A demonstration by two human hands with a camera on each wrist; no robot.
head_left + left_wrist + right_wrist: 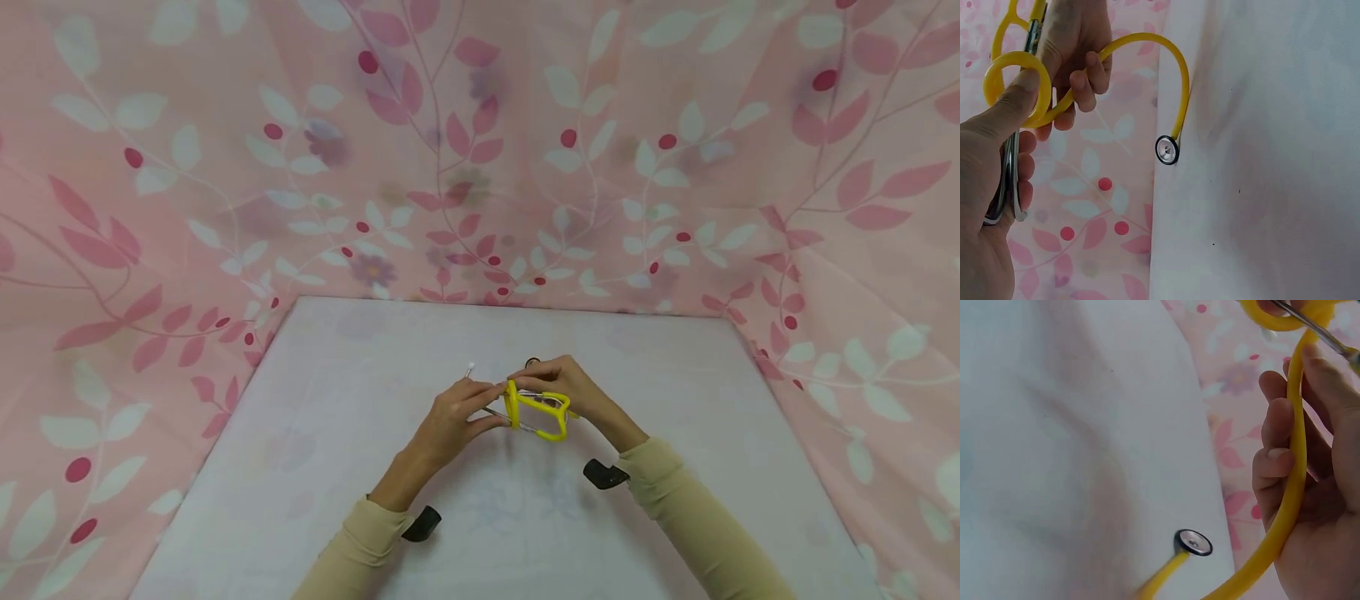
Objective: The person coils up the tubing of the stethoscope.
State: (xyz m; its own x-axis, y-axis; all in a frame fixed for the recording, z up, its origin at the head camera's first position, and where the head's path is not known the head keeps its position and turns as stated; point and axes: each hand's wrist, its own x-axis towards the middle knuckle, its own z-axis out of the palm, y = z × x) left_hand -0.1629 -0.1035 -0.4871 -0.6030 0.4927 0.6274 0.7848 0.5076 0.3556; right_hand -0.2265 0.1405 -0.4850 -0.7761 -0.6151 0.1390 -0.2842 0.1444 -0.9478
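Pink floral cloth [667, 75] is hanging behind a white-covered table [255, 467]; just below centre frame, the left hand [447, 417] is gripping the metal ear tubes [1007, 178] of a yellow stethoscope [513, 406], thumb pressing a coiled loop [1016, 58]. Further right, the right hand [566, 387] is holding the tubing [1298, 444] in curled fingers, while the chestpiece [1167, 150] is hanging unheld; its weight could drag the coil open if that thumb slips.

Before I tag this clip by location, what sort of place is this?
Probably a makeshift filming booth, despite the yellow stethoscope: pink floral fabric encloses the white table on three sides, and black wrist cameras are worn.
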